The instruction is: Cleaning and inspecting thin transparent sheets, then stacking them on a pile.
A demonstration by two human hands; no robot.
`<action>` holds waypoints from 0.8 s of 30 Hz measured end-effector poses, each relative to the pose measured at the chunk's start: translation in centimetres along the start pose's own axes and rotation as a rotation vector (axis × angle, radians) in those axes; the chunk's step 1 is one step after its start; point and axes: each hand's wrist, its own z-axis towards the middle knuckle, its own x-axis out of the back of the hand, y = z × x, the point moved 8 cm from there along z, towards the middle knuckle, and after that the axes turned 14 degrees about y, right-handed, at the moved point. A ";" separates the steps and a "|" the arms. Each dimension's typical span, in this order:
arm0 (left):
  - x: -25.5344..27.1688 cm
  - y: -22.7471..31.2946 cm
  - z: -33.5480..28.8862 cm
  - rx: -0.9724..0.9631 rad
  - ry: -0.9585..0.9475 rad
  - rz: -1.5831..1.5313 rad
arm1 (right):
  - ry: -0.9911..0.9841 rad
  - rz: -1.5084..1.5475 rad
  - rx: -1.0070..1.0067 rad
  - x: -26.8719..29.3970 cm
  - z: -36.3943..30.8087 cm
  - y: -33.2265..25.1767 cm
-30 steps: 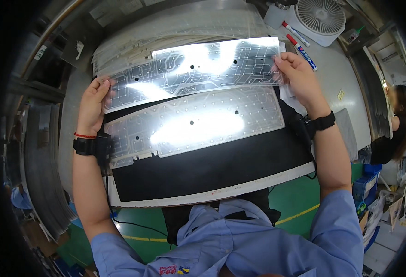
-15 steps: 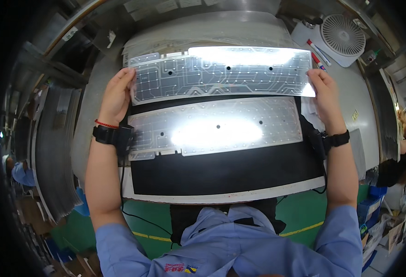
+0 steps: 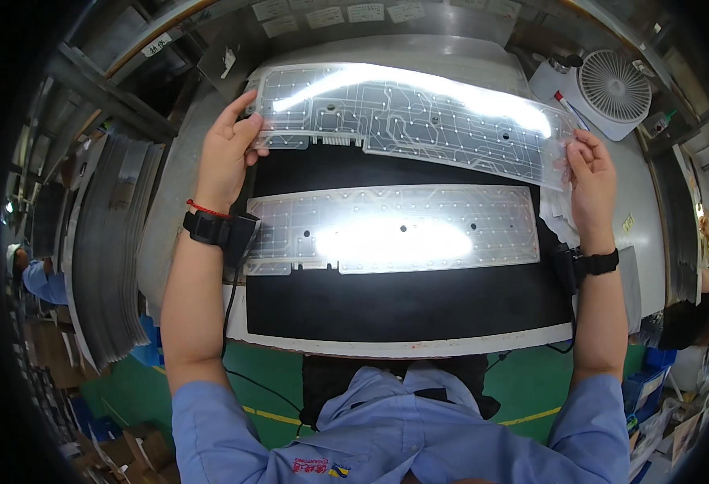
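Stretched between my hands is a clear keyboard membrane sheet (image 3: 419, 121) with printed circuit traces, raised above the table and slightly bowed. My left hand (image 3: 233, 145) pinches its left end; my right hand (image 3: 590, 173) pinches the right end. The sheet slopes down to the right, with its notched connector tail along the lower edge. Nearer to me, a second membrane sheet (image 3: 290, 214) lies flat on a black mat (image 3: 403, 302), its tail also facing me. Bright glare hides part of both sheets.
A white fan (image 3: 615, 85) stands at the back right, with a red marker (image 3: 562, 98) beside it. Tall stacks of thin sheets (image 3: 104, 250) rise at the left. Black cables (image 3: 227, 315) hang from both wrist straps. Other people are at the far left and right edges.
The held sheet has been turned over, its tail going from the far edge to the near edge. It is now tilted and bowed. The view has shifted slightly.
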 end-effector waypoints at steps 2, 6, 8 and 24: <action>0.0 -0.8 0.2 0.074 -0.025 0.071 | -0.010 -0.015 0.011 -0.3 -0.2 -0.3; 0.3 -2.1 0.5 0.163 -0.046 0.028 | -0.024 -0.047 0.039 0.0 0.0 -0.1; 0.6 -2.4 0.6 0.182 -0.038 -0.007 | -0.025 -0.037 0.036 -0.5 -0.3 -0.4; 2.6 -1.2 1.7 0.120 0.225 -0.102 | -0.148 -0.132 -0.010 -1.6 -0.8 -0.1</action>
